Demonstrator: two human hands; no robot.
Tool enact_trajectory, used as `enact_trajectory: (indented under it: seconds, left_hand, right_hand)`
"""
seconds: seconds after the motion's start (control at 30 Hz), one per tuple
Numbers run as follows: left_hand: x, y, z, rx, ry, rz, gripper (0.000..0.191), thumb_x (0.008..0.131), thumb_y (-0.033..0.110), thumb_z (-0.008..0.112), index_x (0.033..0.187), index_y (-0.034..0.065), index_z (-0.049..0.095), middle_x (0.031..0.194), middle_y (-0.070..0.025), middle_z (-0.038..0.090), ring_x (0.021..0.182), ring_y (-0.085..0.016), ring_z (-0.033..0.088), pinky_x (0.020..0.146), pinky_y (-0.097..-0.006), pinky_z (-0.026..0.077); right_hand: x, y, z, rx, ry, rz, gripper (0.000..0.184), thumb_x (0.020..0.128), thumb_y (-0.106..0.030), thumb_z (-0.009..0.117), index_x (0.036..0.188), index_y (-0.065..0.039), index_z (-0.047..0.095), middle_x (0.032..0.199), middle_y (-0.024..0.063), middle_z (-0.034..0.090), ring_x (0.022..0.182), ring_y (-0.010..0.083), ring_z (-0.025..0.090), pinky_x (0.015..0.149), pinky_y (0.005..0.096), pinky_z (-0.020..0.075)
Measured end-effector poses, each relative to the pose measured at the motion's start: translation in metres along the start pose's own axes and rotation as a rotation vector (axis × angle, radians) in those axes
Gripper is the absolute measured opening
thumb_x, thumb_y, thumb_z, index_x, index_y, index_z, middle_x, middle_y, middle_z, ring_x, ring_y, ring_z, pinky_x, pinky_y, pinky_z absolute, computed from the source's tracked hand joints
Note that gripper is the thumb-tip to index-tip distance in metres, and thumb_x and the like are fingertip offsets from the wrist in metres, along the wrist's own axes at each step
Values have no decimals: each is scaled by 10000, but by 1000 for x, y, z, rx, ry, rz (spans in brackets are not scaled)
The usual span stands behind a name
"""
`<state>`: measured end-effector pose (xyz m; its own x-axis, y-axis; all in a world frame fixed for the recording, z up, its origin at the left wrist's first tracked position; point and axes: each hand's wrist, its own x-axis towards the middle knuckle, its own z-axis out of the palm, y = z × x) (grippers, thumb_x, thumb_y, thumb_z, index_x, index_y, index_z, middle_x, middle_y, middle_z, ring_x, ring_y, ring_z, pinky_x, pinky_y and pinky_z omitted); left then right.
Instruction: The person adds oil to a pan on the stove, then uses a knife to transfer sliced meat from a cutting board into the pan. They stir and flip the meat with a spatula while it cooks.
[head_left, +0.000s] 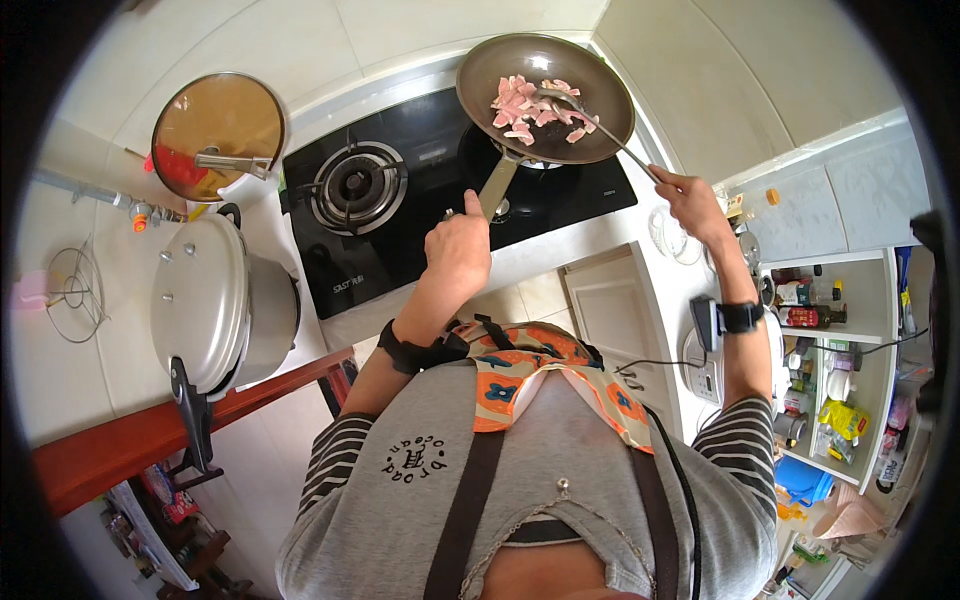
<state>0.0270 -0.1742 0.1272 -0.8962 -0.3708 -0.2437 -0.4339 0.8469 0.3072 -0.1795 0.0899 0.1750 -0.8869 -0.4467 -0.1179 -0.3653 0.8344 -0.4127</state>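
Observation:
A dark frying pan (600, 71) stands over the right burner of the black glass gas hob (420, 187). Pale pink slices of raw-looking meat (517, 101) lie in a loose heap in it. My left hand (459, 247) is closed around the pan's greenish-beige handle (499, 184), with one finger stretched along it. My right hand (694, 204) grips the thin metal handle of a cooking spoon or ladle (619, 144). Its head rests among the slices, so its exact shape is partly hidden. The left burner (355, 186) has nothing on its grate.
A large metal pressure cooker (202, 300) stands left of the hob, its black handle pointing toward me. Behind it a glass pan lid (217, 135) leans against the wall. Glass bowls (673, 236), a white rice cooker (705, 367) and shelves of bottles (810, 304) are on the right.

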Motion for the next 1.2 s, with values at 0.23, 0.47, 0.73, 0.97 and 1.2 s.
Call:
enact_trajectory:
  seconds: [0.23,0.47,0.73,0.97,1.2]
  left_hand:
    - [31,-84,9,-1285,-466,70,453,961,286,546,1278,-37,537,960,-100,689,764,-169,643,692,-279,511]
    - [92,-66,134,-505,290,346,247,833,202,677,1020,54,612,856,-95,642,758,-270,631,658,-382,495]
    - [116,-48,164,-612,464,337,212,792,0,612,1002,29,605,901,-159,655,823,-356,649,685,-387,528]
    - [128,-65,178,-1013,141,268,374,912,176,622,1271,75,587,1101,-93,670,902,-186,659,750,-323,522]
    - [55,-83,74,-1560,-210,35,500,1024,343,454,1335,-47,486,1111,-153,643,945,-191,654,793,-304,558]
  right_hand:
    - [-23,-4,12,422,-184,132,386,960,-237,535,1322,-113,593,557,-52,369,442,47,304,395,248,301]
    - [-36,-14,14,860,-176,372,431,970,-256,531,1376,-111,525,595,-66,374,430,27,254,370,203,243]
    - [-55,-8,-4,1045,-230,330,352,984,-221,512,1296,-72,579,602,-60,399,423,18,273,367,181,225]
    - [-52,-2,-17,645,-258,286,402,973,-190,514,1351,-52,539,652,-51,460,458,14,332,373,187,274]
    - [-4,5,28,32,44,-203,398,944,-181,529,1333,-115,581,587,-55,421,470,45,375,400,229,324]
